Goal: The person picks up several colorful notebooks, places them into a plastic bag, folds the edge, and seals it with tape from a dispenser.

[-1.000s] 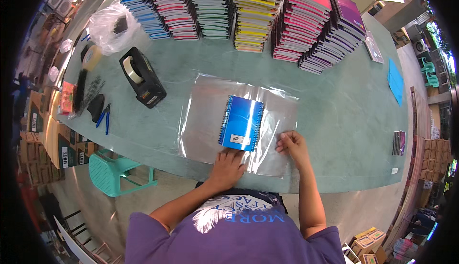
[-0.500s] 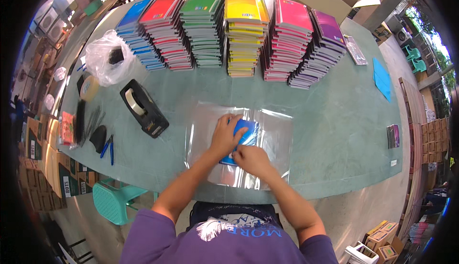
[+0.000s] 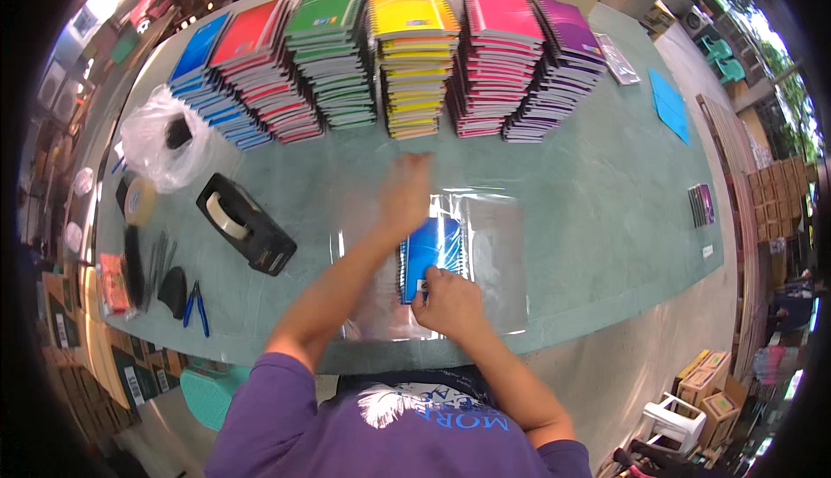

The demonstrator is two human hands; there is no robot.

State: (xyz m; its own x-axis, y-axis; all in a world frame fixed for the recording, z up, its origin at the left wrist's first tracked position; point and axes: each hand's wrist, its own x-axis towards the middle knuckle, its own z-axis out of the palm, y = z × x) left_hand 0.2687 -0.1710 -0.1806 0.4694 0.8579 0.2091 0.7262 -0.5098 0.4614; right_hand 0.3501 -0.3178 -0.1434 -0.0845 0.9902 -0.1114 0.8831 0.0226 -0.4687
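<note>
A small blue spiral notebook (image 3: 430, 246) lies on a clear plastic sheet (image 3: 498, 262) in front of me. Glare crosses its cover, and I cannot tell whether a layer of plastic lies over it. My right hand (image 3: 452, 303) is closed at the notebook's lower edge, fingers curled and pressed on it. Beyond the notebook's upper left, my left hand (image 3: 407, 191) is raised off the cover and smeared by motion, so its fingers cannot be read.
Tall notebook stacks, among them a yellow one (image 3: 411, 11), line the far side. To the left are a black tape dispenser (image 3: 247, 223), a plastic bag (image 3: 169, 153), a tape roll (image 3: 139, 200) and blue-handled pliers (image 3: 196, 309). A blue sheet (image 3: 668, 106) lies far right.
My left hand has left the notebook's cover and moved away toward the far side. The right hand stays at the lower edge, and more of the blue cover shows. The whole view has shifted slightly.
</note>
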